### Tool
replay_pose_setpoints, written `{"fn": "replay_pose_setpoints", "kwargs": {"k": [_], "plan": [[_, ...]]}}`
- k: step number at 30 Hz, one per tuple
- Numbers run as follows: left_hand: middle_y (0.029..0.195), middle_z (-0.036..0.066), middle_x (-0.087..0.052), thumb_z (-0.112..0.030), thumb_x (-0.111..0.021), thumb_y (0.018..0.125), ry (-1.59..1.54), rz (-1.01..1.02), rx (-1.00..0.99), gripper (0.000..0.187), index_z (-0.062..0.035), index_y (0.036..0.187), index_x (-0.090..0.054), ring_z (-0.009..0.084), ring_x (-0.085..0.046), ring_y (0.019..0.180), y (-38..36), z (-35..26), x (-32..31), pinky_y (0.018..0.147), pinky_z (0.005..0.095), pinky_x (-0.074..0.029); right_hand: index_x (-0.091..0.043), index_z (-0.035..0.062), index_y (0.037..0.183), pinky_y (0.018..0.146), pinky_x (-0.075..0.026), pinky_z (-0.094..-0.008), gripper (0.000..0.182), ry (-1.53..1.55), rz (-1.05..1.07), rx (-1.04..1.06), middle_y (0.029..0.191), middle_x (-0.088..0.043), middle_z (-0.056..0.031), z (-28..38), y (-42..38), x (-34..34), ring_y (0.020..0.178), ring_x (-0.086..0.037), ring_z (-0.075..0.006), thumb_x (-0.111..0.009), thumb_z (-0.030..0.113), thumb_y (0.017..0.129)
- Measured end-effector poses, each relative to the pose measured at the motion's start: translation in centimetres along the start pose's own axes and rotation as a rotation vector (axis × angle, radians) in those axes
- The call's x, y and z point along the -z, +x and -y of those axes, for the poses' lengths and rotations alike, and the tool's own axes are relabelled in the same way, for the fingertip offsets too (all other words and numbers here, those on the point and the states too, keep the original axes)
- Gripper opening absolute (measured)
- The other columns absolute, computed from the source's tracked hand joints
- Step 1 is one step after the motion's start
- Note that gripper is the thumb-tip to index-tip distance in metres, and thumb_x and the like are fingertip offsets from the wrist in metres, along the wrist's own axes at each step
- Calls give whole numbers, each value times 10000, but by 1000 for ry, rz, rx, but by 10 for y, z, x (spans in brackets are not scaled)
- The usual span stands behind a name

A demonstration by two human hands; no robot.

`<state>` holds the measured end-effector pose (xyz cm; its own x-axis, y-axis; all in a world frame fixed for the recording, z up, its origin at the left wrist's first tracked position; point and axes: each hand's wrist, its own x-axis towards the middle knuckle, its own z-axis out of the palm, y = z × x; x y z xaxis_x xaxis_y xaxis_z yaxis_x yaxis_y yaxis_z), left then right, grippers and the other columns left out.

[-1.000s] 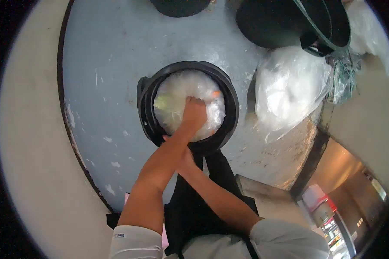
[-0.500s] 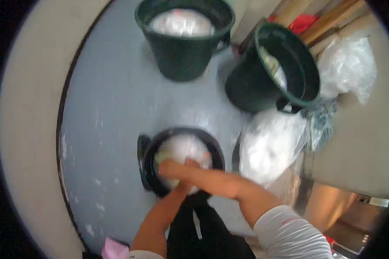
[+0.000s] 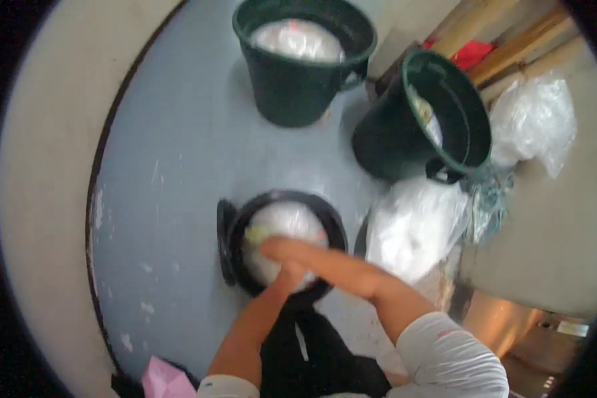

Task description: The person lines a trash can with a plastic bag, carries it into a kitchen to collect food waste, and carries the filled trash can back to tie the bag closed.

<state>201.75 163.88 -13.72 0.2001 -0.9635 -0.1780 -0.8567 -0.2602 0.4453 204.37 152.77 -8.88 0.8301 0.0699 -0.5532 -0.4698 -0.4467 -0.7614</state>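
Observation:
A dark round bin (image 3: 338, 229) stands on the floor in front of me, its handle side to the left. Inside it lies a pale, clear plastic bag (image 3: 288, 217) with small yellow-green and red patches. My right hand (image 3: 280, 249) reaches in from the right and crosses over my left wrist, low against the bag. My left hand (image 3: 293, 268) comes from below and is partly covered by the right one. Blur and overlap hide the fingers of both hands, so their grip does not show.
Further away stands a green bin (image 3: 288, 93) holding a pale bag. A second green bin (image 3: 391, 132) leans at the right. Beside it are a stuffed white plastic bag (image 3: 414, 232) and a hanging clear bag (image 3: 534, 123). Something pink (image 3: 168, 379) lies at lower left.
The camera view has shifted slightly, so the far bins sit a little lower and further right. Both hands stay crossed inside the dark bin, with slight movement over the bag.

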Motion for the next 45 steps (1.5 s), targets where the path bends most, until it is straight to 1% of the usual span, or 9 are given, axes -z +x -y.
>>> {"fn": "replay_pose_setpoints", "kwargs": {"k": [4,8,14,21,25,28,31,42,45], "plan": [[1175,152,-591,-143,-472,912,8,-7,-331,308,-22,1172,-582,279,-521,1166,5,15,30,1017,407,-394,-718,48,789,655,-515,-393,137,-30,-44,-15,760,-695,-133,-52,5,33,650,-621,-261,-637,120,706],[1075,160,-620,-89,-506,786,27,66,-585,309,21,1052,-617,307,-570,1060,19,8,112,908,396,-446,-742,57,839,673,-520,-342,116,220,-500,64,782,-712,-108,-66,-85,47,706,-662,-182,-690,92,742],[1079,169,-623,-79,-659,721,-815,-306,139,382,-4,1090,-597,363,-578,1038,-5,-17,86,888,420,-460,-747,33,861,651,-495,-281,105,613,-965,-335,742,-701,-64,-24,-121,-33,662,-603,-101,-660,10,807],[1102,192,-646,-123,-754,682,-542,-174,312,488,-12,1135,-609,381,-603,1054,-2,-12,79,895,424,-470,-697,6,1019,802,-495,-315,185,1333,-1257,-327,940,-710,-119,-22,-122,-62,846,-660,-204,-636,38,847],[1083,216,-656,-165,-743,703,-473,-24,468,465,-16,1128,-627,392,-614,1039,5,7,45,879,430,-481,-579,0,1184,895,-471,-427,336,228,-1607,-542,1105,-640,-185,44,-153,-72,1028,-599,-385,-613,77,858],[1065,223,-659,-245,-756,700,-330,34,491,496,-16,1122,-631,403,-617,1023,10,10,50,871,439,-489,-578,-39,1113,859,-488,-398,340,245,-1606,-473,1064,-629,-204,78,-159,-98,960,-611,-390,-666,57,798],[1073,226,-655,-329,-759,698,-246,56,506,550,-6,1122,-622,407,-620,1010,9,11,52,866,447,-493,-580,-41,1159,919,-458,-426,383,738,-1307,-589,1192,-585,-251,85,-133,-107,1074,-575,-398,-633,74,798],[978,221,-671,-342,-704,760,-173,78,733,455,24,1024,-642,397,-641,963,21,0,66,834,424,-506,-645,-16,965,682,-489,-422,269,739,-1525,-602,853,-639,-199,40,-79,-102,774,-637,-354,-681,137,747],[923,218,-683,-270,-683,778,1,114,378,357,26,978,-665,388,-655,905,8,70,4,798,417,-511,-651,1,979,630,-483,-409,296,734,-1452,-699,755,-632,-179,33,-75,-104,684,-632,-324,-706,158,734]]}}
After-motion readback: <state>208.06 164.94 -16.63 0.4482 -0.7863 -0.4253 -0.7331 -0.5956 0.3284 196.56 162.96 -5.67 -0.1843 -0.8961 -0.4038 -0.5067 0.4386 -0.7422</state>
